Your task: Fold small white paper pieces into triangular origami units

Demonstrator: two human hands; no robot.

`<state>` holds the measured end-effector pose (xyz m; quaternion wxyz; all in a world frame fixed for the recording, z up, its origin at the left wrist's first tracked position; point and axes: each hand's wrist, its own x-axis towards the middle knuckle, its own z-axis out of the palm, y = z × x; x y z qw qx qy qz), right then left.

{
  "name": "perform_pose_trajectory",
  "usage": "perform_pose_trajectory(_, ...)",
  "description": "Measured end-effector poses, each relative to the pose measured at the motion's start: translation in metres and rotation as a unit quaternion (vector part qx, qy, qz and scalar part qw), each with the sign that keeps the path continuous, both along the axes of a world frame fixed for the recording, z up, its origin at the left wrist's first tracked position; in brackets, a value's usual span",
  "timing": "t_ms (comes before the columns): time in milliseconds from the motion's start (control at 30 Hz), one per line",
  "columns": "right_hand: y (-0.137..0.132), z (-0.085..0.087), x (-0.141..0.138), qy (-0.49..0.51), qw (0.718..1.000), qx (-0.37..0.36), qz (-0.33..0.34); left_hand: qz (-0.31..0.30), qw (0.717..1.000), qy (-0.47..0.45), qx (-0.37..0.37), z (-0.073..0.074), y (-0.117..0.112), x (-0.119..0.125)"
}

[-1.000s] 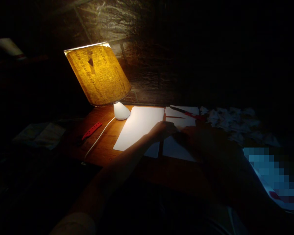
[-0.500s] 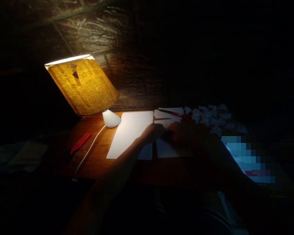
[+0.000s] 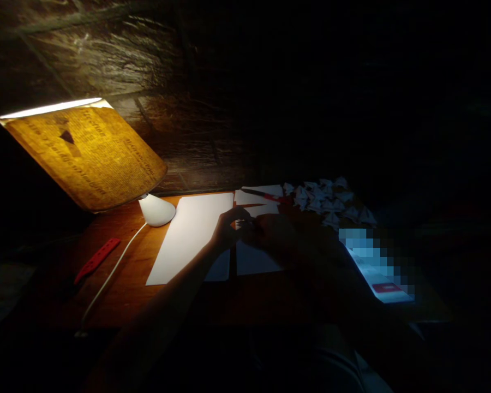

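The room is dark, lit by one lamp. My left hand point(image 3: 226, 229) is curled over the white sheets, its fingers pinched around a small pale piece of paper point(image 3: 243, 222). My right hand point(image 3: 280, 236) is a dark shape close beside it, meeting the left hand at that piece; its fingers do not show clearly. Under the hands lie a large white sheet point(image 3: 188, 234) and a smaller white sheet point(image 3: 253, 256). A pile of small folded white paper pieces point(image 3: 331, 203) lies at the back right.
A tilted yellow printed lampshade point(image 3: 85, 155) on a white base point(image 3: 157, 210) glows at the left, its cord point(image 3: 106, 284) trailing forward. A red strip point(image 3: 96, 259) lies on the wooden table point(image 3: 126, 240). A red-handled tool point(image 3: 265, 195) lies behind the sheets. A lit screen point(image 3: 376, 262) lies right.
The view has swung to the right, so the lamp and table sit further left in the picture. Both hands stay together over the sheets; a small pale piece now shows between them.
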<state>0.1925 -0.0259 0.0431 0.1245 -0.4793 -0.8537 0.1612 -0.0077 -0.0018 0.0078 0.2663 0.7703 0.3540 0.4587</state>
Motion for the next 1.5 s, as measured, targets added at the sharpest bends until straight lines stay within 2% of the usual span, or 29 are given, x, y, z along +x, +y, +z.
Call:
perform_pose_trajectory(133, -0.002, 0.0, -0.002, 0.015, 0.999, 0.037, -0.005, 0.021, 0.996, -0.055, -0.071, -0.002, 0.001, 0.001)
perform_pose_trajectory(233, 0.003, -0.008, 0.001, 0.027, 0.998, 0.05, 0.003, 0.008, 0.987, -0.096, -0.126, -0.003, 0.003, 0.0)
perform_pose_trajectory(467, 0.006, -0.015, 0.005, 0.075, 0.996, 0.003, 0.053, -0.077, 0.962, -0.148, -0.217, -0.003, 0.005, -0.003)
perform_pose_trajectory(667, 0.006, -0.012, 0.002, 0.066, 0.996, -0.014, 0.063, -0.092, 0.942, -0.186, -0.265, -0.005, 0.005, -0.005)
perform_pose_trajectory(867, 0.008, -0.018, 0.003, 0.077, 0.995, -0.02, 0.052, -0.045, 0.947, -0.194, -0.252, -0.008, 0.012, -0.004)
perform_pose_trajectory(1000, 0.01, -0.022, 0.002, 0.087, 0.995, 0.005, 0.037, -0.071, 0.944, -0.2, -0.252, -0.009, 0.011, -0.005)
perform_pose_trajectory(1167, 0.005, -0.016, 0.002, 0.076, 0.996, 0.003, 0.041, -0.066, 0.945, -0.178, -0.267, -0.008, 0.008, -0.006)
perform_pose_trajectory(1333, 0.006, -0.016, 0.003, 0.103, 0.993, -0.02, 0.056, -0.066, 0.95, -0.153, -0.265, -0.008, 0.008, -0.006)
perform_pose_trajectory(1500, 0.008, -0.018, -0.001, 0.12, 0.99, -0.055, 0.055, -0.063, 0.942, -0.164, -0.286, -0.01, 0.01, -0.005)
